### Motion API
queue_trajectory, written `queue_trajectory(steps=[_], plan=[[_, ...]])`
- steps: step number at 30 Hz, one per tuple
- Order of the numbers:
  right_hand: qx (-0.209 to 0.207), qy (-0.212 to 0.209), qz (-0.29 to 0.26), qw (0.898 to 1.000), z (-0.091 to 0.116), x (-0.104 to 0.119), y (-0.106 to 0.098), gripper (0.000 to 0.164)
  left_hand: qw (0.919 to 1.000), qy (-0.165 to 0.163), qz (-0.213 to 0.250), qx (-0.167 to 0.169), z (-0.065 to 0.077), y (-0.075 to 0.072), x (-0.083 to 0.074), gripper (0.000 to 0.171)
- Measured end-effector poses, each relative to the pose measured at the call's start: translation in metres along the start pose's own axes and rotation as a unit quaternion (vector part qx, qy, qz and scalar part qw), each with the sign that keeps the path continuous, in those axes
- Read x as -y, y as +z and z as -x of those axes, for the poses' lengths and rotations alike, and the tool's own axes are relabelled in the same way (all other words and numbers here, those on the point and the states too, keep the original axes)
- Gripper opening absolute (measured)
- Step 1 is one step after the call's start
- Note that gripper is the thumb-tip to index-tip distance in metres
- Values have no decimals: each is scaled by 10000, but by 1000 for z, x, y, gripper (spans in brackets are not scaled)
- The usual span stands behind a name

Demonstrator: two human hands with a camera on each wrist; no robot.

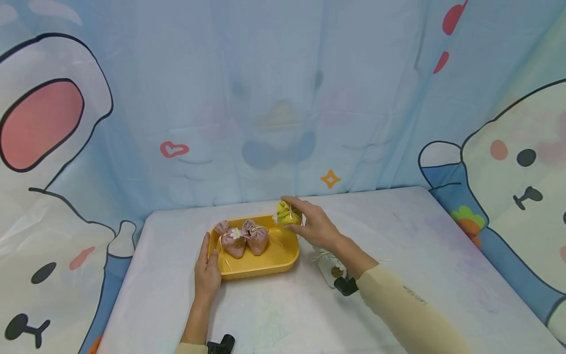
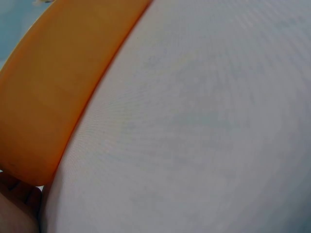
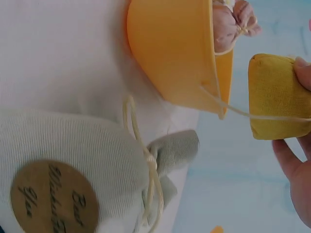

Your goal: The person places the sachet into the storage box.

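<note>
My right hand [image 1: 316, 225] pinches a small yellow drawstring pouch [image 3: 277, 97] between thumb and fingers, over the right end of a yellow tray [image 1: 261, 269]. A pale cord hangs from the pouch across the right wrist view. Two pink drawstring pouches [image 1: 233, 245] lie inside the tray toward its left half, one with a white flower. My left hand [image 1: 207, 275] rests against the tray's left end, fingers extended along its side. In the left wrist view the tray's outer wall [image 2: 63, 73] fills the upper left, with part of that hand in the corner.
A grey-white drawstring pouch [image 3: 97, 145] with a round brown label lies on the table under my right forearm. The white-covered table [image 1: 146, 295] meets a blue cartoon curtain [image 1: 274, 98] along its back edge. Dark wrist devices [image 1: 346, 286] sit on both wrists.
</note>
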State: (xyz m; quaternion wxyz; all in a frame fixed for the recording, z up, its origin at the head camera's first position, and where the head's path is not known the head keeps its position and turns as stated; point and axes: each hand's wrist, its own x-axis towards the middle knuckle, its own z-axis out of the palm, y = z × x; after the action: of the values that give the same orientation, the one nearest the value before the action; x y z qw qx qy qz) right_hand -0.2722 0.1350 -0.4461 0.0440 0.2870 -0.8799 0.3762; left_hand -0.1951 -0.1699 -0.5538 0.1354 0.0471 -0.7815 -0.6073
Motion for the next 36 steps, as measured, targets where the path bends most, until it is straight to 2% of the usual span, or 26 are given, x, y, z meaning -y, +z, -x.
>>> queue_trajectory(steps=[7, 14, 21, 29, 32, 36], plan=[[85, -139, 9, 9999, -2, 3, 10, 75, 10000, -52, -77, 8, 0, 0, 1, 57], [268, -95, -44, 9996, -4, 4, 18, 74, 9999, -67, -132, -7, -1, 0, 2, 56], [351, -156, -246, 9990, -8, 6, 21, 74, 9999, -19, -103, -9, -1, 0, 2, 56], [521, 161, -272, 9981, -11, 4, 28, 73, 10000, -30, -49, -22, 0, 0, 1, 56], [590, 205, -268, 9977, -11, 1, 30, 77, 10000, -25, -16, -35, 1, 0, -1, 56], [656, 66, -248, 9975, -12, -3, 32, 83, 10000, -10, 1, -22, 1, 1, -2, 56]])
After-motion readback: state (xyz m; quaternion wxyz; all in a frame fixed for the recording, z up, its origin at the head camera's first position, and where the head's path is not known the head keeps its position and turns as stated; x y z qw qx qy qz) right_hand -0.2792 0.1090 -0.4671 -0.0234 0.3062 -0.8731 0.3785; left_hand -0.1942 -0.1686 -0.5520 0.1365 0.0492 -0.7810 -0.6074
